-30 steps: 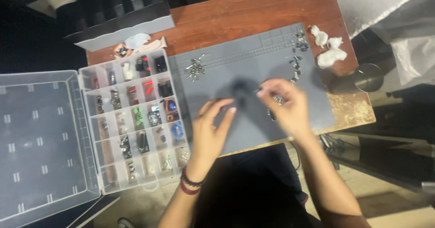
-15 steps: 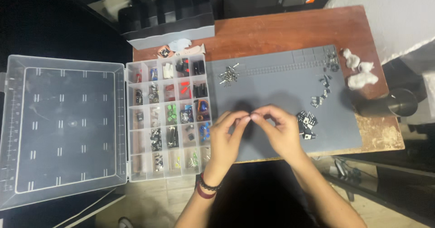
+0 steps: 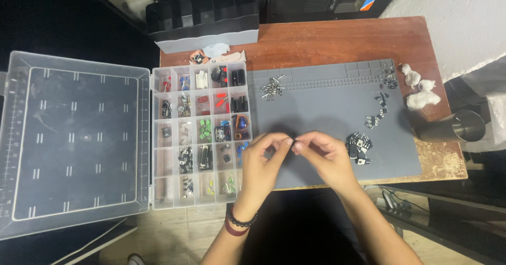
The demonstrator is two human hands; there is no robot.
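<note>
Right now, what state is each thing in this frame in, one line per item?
Left hand: fingertips pinched on a tiny dark part, too small to identify.
Right hand: fingertips pinched on the same part.
Clear organiser box: open, compartments holding small parts.
Box lid: swung flat to the side.
Grey mat: flat on the wooden table, small piles of parts on it.
Metal cup: lying on its side.

Grey mat (image 3: pixel 316 104) on a reddish-brown table (image 3: pixel 327 41)

A clear box (image 3: pixel 200 136) of red, green, blue and black parts is seen at left; white wads (image 3: pixel 419 94) far right; dark beaded and maroon bands (image 3: pixel 238 224) are worn.
</note>
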